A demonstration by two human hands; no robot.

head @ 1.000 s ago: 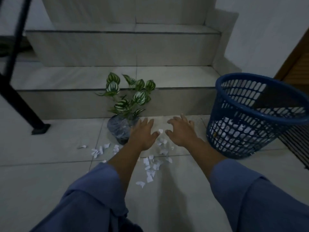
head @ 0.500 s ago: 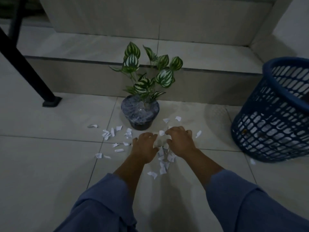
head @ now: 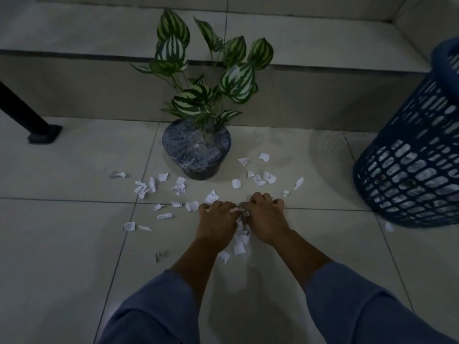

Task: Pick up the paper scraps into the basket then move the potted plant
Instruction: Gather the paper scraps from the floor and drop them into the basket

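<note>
**Head view: gathering stage of the scrap pickup.** The left hand [head: 216, 219] and right hand [head: 267, 219] lie knuckles-up on the floor [head: 62, 244], close side by side. Their fingers are curled down over a bunch of scraps [head: 239, 244] and grasp it between them. How firmly the paper is held cannot be told, as the palms are hidden. A tail of the bunch trails back toward the wrists, outside the fingers.

Many scraps lie loose in two scatters, one to the left of the hands and one just beyond them to the right, both near the foot of the plant [head: 196, 150]. The plant stands upright on the floor in front of the step [head: 323, 100]. The basket [head: 409, 175] stands well to the right, with a stray piece [head: 388, 227] beside its base. A black post [head: 24, 112] is at far left.

**Judged stage:** early. No handful has been lifted, most of the paper is on the floor, and the plant has not been moved.

**Risks from here:**
- The pieces are small and light, so a loose two-handed scoop could shed some on the way to the basket, the unenclosed tail first.
- The basket wall is open mesh, and small pieces could slip out through the holes.
- Reaching for the scraps closest to the pot could nudge or tip the plant.
- In this dim light, outlying pieces are easily missed, such as the far-left ones and the one by the basket.
- If the plant is moved before the paper is cleared, it may drag or cover scraps.
</note>
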